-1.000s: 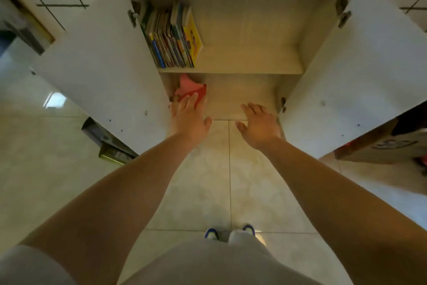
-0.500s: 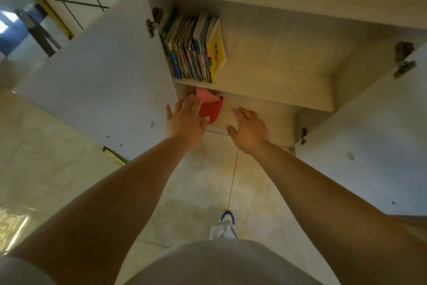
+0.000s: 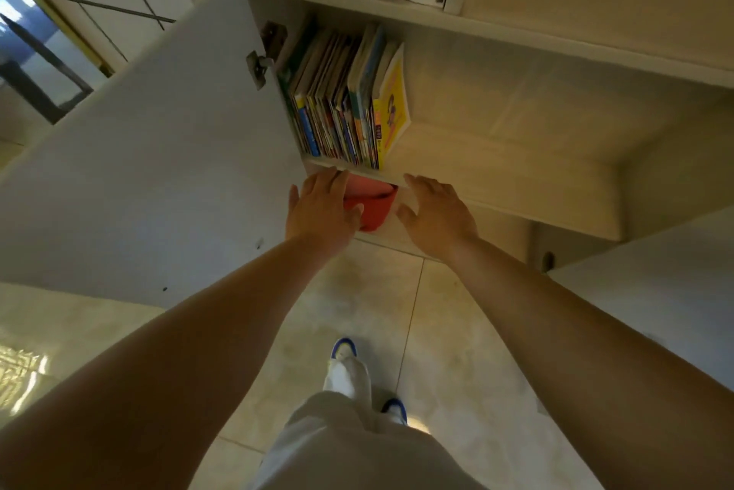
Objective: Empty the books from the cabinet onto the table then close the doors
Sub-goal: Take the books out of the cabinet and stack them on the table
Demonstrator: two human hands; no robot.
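Row of books (image 3: 349, 104) upright on the shelf just above both hands, against the open left door (image 3: 159, 171). Left hand (image 3: 321, 207) spread, touching a red object (image 3: 371, 207); right hand (image 3: 435, 213) spread, empty. Beige floor tiles (image 3: 357, 310) below.

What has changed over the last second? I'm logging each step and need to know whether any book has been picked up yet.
Both hands have moved forward to the cabinet: the left hand now overlaps the red item on the lower shelf, the right hand reaches in beside it. No grasp is visible. The row of books stands as before, and both doors are still open.
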